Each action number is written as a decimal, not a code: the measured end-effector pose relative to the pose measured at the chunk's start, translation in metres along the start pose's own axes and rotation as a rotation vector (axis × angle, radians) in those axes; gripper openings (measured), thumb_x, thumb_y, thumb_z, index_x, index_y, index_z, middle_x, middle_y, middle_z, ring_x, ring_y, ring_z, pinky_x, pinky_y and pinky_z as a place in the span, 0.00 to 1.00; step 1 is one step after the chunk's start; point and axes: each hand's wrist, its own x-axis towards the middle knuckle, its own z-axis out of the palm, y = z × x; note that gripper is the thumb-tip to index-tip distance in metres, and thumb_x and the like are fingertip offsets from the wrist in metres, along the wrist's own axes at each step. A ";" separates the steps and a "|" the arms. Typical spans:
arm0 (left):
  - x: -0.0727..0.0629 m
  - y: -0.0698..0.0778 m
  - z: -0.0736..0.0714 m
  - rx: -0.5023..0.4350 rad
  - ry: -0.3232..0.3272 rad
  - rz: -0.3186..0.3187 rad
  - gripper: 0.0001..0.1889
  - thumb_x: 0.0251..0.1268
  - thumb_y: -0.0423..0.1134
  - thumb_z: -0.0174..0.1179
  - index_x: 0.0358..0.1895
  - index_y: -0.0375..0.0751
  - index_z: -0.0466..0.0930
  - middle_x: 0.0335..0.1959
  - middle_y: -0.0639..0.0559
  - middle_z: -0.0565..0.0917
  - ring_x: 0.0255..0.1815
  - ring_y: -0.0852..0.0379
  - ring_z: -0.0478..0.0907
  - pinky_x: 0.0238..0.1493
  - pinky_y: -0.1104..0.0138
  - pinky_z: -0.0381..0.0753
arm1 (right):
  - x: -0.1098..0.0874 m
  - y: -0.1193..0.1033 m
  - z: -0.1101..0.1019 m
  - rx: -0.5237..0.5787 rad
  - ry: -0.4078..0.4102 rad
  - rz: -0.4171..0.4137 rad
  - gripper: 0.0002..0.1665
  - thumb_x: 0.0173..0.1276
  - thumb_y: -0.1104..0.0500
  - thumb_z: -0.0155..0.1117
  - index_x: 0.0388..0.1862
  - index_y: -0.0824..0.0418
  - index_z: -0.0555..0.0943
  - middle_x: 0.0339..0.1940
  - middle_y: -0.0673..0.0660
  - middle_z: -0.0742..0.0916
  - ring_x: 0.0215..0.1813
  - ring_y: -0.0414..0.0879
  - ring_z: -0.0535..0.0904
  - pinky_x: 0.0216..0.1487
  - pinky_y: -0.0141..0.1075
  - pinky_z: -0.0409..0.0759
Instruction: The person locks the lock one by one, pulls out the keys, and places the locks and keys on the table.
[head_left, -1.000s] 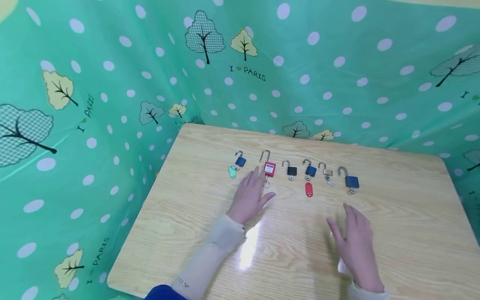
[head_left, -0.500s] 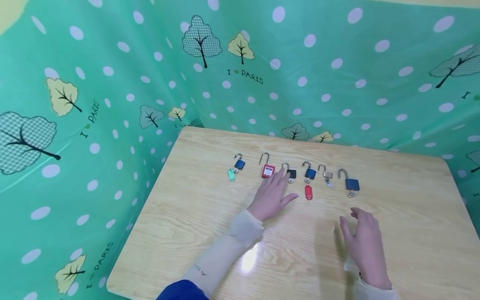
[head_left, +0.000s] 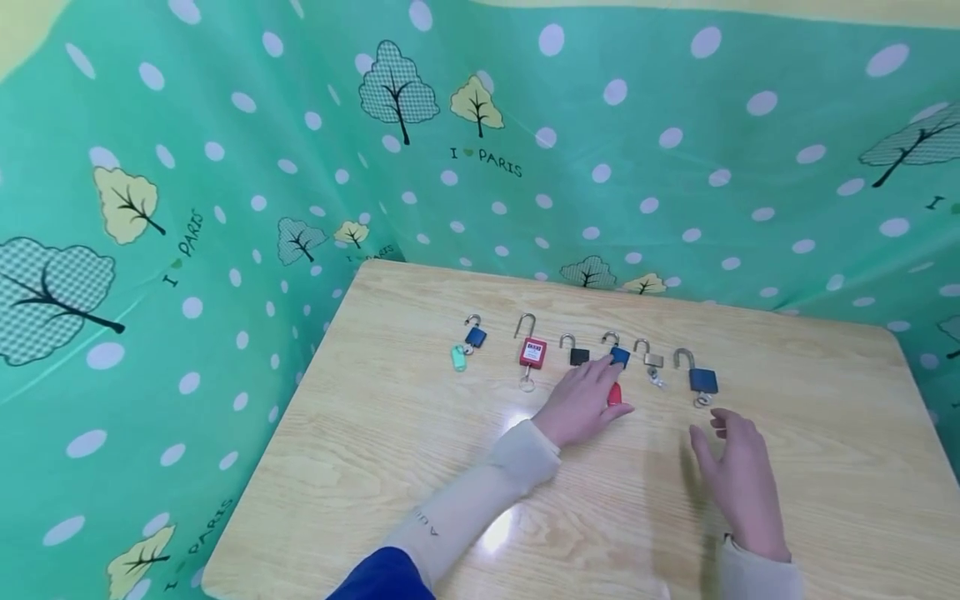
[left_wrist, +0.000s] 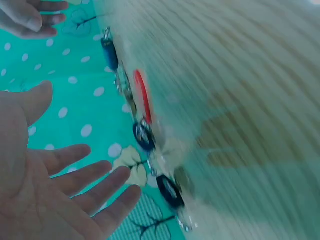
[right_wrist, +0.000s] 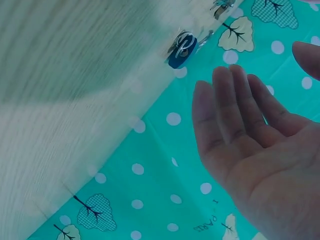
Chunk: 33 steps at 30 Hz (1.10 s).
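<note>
A row of padlocks with raised shackles lies on the table. From the left in the head view come a small blue padlock (head_left: 476, 337) with a green tag (head_left: 458, 358), a red padlock (head_left: 533, 352), a black padlock (head_left: 579, 357), a blue padlock (head_left: 619, 357) with a red tag (head_left: 614, 395), a small brass-coloured padlock (head_left: 654, 360) and a larger blue padlock (head_left: 703, 381). My left hand (head_left: 579, 404), fingers spread and holding nothing, hovers at the black padlock and partly covers the red tag. Loosely bent, my right hand (head_left: 742, 479) hangs below the larger blue padlock, holding nothing.
The wooden table (head_left: 360, 433) has its far edge behind the padlocks. A green dotted cloth (head_left: 660, 150) with tree prints hangs at the back and left. Keys (head_left: 656, 379) hang from the brass-coloured padlock.
My left hand has swept right along the row, from the red padlock past the black one to the red tag. My right hand has shifted slightly right. The padlocks stay in their order.
</note>
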 end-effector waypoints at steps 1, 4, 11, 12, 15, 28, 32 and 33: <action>0.002 0.001 0.001 0.011 0.001 0.005 0.37 0.70 0.64 0.41 0.74 0.45 0.55 0.75 0.48 0.57 0.74 0.50 0.55 0.72 0.59 0.56 | 0.002 -0.001 0.000 0.003 -0.012 0.011 0.30 0.72 0.57 0.56 0.62 0.79 0.65 0.50 0.75 0.75 0.49 0.67 0.72 0.44 0.59 0.73; 0.007 0.005 0.006 0.059 0.010 0.028 0.37 0.70 0.65 0.39 0.73 0.44 0.56 0.74 0.48 0.58 0.74 0.51 0.55 0.73 0.60 0.54 | 0.008 -0.001 0.000 0.013 -0.046 0.042 0.30 0.73 0.55 0.55 0.62 0.78 0.64 0.50 0.74 0.75 0.47 0.65 0.74 0.41 0.57 0.75; 0.025 0.017 0.015 0.145 0.031 0.085 0.36 0.71 0.64 0.38 0.72 0.44 0.58 0.72 0.50 0.62 0.73 0.54 0.56 0.73 0.63 0.52 | 0.028 0.011 0.007 0.017 -0.030 0.085 0.28 0.73 0.55 0.54 0.60 0.77 0.67 0.47 0.70 0.76 0.42 0.60 0.76 0.34 0.48 0.77; 0.030 0.019 0.017 0.146 0.033 0.091 0.35 0.71 0.64 0.38 0.72 0.44 0.58 0.71 0.50 0.63 0.72 0.55 0.56 0.73 0.63 0.52 | 0.031 0.013 0.007 0.017 -0.031 0.095 0.28 0.73 0.55 0.53 0.60 0.77 0.68 0.46 0.69 0.76 0.41 0.59 0.76 0.33 0.46 0.76; 0.043 0.025 0.019 0.152 0.034 0.114 0.35 0.72 0.64 0.37 0.72 0.45 0.59 0.70 0.52 0.64 0.72 0.57 0.56 0.73 0.65 0.51 | 0.043 0.018 0.006 0.015 -0.034 0.119 0.28 0.73 0.55 0.54 0.58 0.79 0.68 0.42 0.68 0.77 0.38 0.58 0.76 0.29 0.41 0.74; 0.073 0.046 0.022 0.161 -0.077 0.079 0.35 0.71 0.64 0.38 0.73 0.46 0.55 0.72 0.54 0.61 0.73 0.59 0.53 0.74 0.65 0.47 | 0.072 0.028 0.003 0.013 -0.110 0.224 0.39 0.71 0.49 0.56 0.63 0.80 0.60 0.45 0.74 0.72 0.41 0.65 0.74 0.38 0.53 0.76; 0.077 0.052 0.022 0.146 -0.097 0.070 0.35 0.71 0.62 0.42 0.74 0.46 0.54 0.72 0.55 0.61 0.73 0.59 0.54 0.73 0.66 0.49 | 0.078 0.032 0.004 -0.033 -0.148 0.269 0.57 0.65 0.44 0.63 0.70 0.81 0.44 0.53 0.85 0.65 0.48 0.77 0.70 0.45 0.63 0.73; 0.077 0.053 0.022 0.138 -0.104 0.068 0.35 0.71 0.62 0.43 0.74 0.47 0.54 0.72 0.56 0.61 0.73 0.60 0.54 0.73 0.66 0.50 | 0.080 0.033 0.004 -0.047 -0.164 0.282 0.61 0.64 0.42 0.64 0.70 0.81 0.40 0.55 0.87 0.63 0.49 0.79 0.68 0.46 0.65 0.72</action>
